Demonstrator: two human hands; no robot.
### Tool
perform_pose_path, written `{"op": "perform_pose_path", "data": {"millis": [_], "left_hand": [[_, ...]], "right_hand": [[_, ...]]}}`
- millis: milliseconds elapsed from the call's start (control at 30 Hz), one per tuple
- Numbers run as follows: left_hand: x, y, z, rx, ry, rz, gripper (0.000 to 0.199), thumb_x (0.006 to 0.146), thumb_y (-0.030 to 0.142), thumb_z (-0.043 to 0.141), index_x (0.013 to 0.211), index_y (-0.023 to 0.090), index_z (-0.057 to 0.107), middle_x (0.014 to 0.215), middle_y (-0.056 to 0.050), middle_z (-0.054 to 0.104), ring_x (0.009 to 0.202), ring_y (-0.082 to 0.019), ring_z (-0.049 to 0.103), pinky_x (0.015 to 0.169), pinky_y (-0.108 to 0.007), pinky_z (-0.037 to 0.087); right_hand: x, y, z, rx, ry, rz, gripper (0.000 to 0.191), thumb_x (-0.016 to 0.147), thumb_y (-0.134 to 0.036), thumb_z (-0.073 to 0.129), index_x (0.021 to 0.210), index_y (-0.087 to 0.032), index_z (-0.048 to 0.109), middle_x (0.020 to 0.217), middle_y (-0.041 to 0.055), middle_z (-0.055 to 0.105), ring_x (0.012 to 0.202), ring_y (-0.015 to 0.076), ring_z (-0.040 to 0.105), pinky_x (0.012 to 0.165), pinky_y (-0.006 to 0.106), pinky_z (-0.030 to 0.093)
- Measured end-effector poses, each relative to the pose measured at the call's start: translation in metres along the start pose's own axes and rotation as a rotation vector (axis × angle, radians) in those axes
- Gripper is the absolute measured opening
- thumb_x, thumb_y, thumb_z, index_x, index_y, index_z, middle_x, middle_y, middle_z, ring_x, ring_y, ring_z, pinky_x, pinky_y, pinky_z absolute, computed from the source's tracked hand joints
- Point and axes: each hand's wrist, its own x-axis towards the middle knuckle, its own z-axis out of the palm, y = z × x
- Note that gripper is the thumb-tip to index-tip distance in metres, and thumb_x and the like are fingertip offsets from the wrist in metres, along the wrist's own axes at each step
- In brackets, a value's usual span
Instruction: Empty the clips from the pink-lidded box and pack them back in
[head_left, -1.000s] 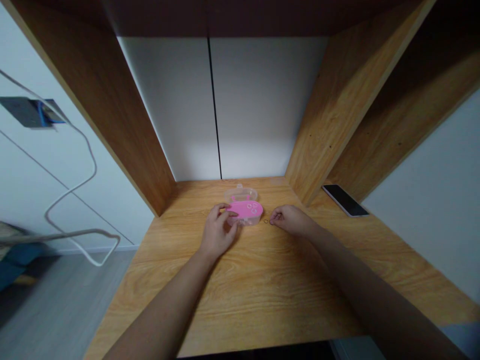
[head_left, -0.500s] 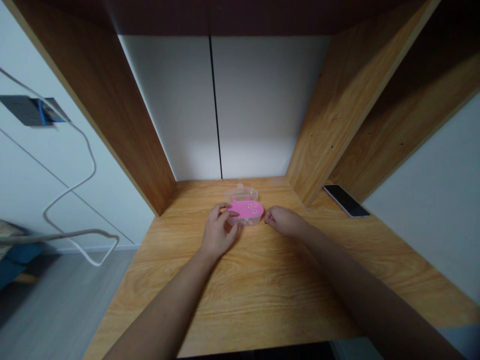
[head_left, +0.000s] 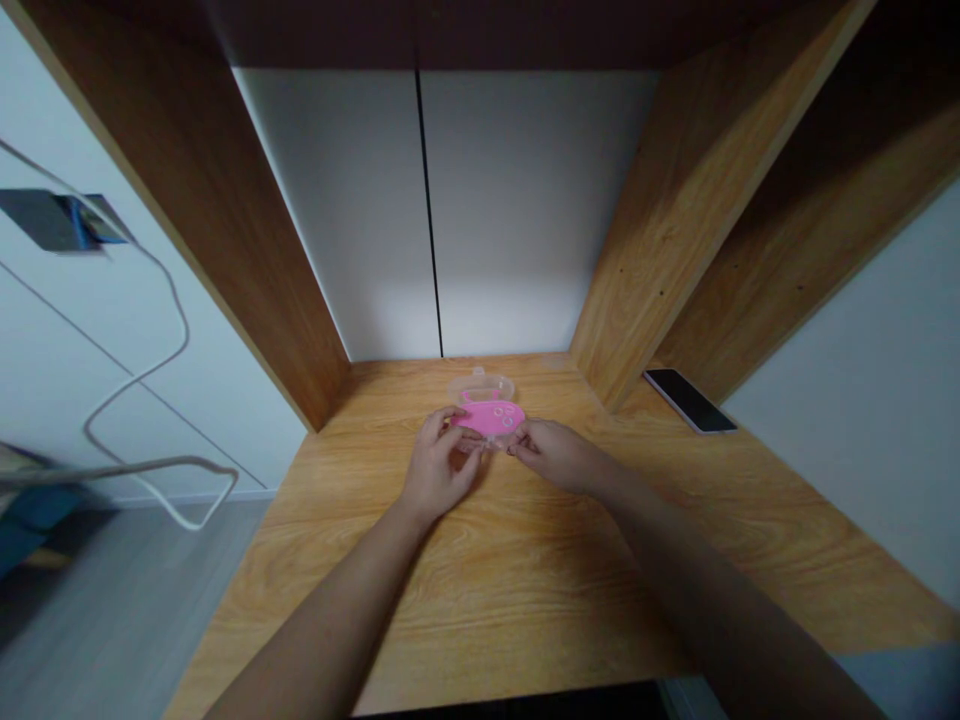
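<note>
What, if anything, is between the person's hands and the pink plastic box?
Nothing visible: the left hand and right hand are both right at the pink plastic box, with no object between.

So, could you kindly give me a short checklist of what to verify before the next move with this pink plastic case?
1. Left hand touching the pink plastic case: ok
2. Right hand at the case's right end: ok
3. Something small pinched in the right fingertips: cannot tell
4. Case lying flat on the wooden desk: ok
5. Phone well away from both hands: ok
6. Case latched shut: cannot tell
</note>
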Motion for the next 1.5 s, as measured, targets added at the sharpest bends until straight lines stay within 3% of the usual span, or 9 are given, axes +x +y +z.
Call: {"op": "perform_pose_path", "data": {"millis": [267, 667, 1000, 1267, 1500], "left_hand": [[0.000, 0.007, -0.007, 0.022, -0.009, 0.035, 0.007, 0.088, 0.026, 0.065, 0.086, 0.022, 0.071, 0.131, -0.009, 0.056, 0.125, -0.028, 0.053, 0.107, -0.048, 0.044], [0.000, 0.009, -0.008, 0.027, -0.024, 0.020, 0.006, 0.086, 0.025, 0.066, 0.084, 0.022, 0.071, 0.133, -0.009, 0.056, 0.126, -0.029, 0.052, 0.107, -0.050, 0.042], [-0.001, 0.006, -0.008, 0.010, -0.032, 0.020, 0.008, 0.088, 0.024, 0.064, 0.087, 0.021, 0.071, 0.133, -0.009, 0.056, 0.127, -0.028, 0.051, 0.109, -0.049, 0.040], [-0.001, 0.002, -0.007, 0.015, 0.000, -0.010, 0.009, 0.090, 0.025, 0.063, 0.087, 0.022, 0.072, 0.132, -0.009, 0.057, 0.126, -0.027, 0.052, 0.108, -0.050, 0.039], [0.000, 0.001, -0.006, 0.004, 0.013, -0.012, 0.007, 0.086, 0.023, 0.066, 0.084, 0.023, 0.073, 0.130, -0.008, 0.058, 0.124, -0.028, 0.053, 0.107, -0.050, 0.040]], "right_hand": [[-0.005, -0.028, 0.030, 0.146, 0.213, -0.028, 0.010, 0.095, -0.020, 0.054, 0.092, -0.019, 0.064, 0.092, 0.0050, 0.071, 0.083, 0.0169, 0.065, 0.074, 0.026, 0.045], [-0.005, -0.026, 0.045, 0.312, 0.336, -0.130, 0.008, 0.092, -0.018, 0.057, 0.092, -0.019, 0.064, 0.094, 0.0045, 0.068, 0.082, 0.0160, 0.064, 0.076, 0.028, 0.049], [0.004, 0.000, 0.056, 0.875, 0.191, 0.032, 0.023, 0.077, -0.035, 0.075, 0.089, -0.016, 0.075, 0.084, 0.0063, 0.077, 0.072, 0.0167, 0.070, 0.067, 0.027, 0.053], [0.003, -0.001, 0.040, 0.974, 0.228, 0.129, 0.037, 0.066, -0.046, 0.084, 0.081, -0.015, 0.075, 0.076, 0.0067, 0.075, 0.058, 0.0137, 0.063, 0.056, 0.026, 0.051], [0.001, -0.001, 0.032, 0.954, 0.202, 0.154, 0.041, 0.066, -0.049, 0.083, 0.086, -0.014, 0.077, 0.076, 0.0075, 0.076, 0.057, 0.0137, 0.063, 0.053, 0.026, 0.050]]}}
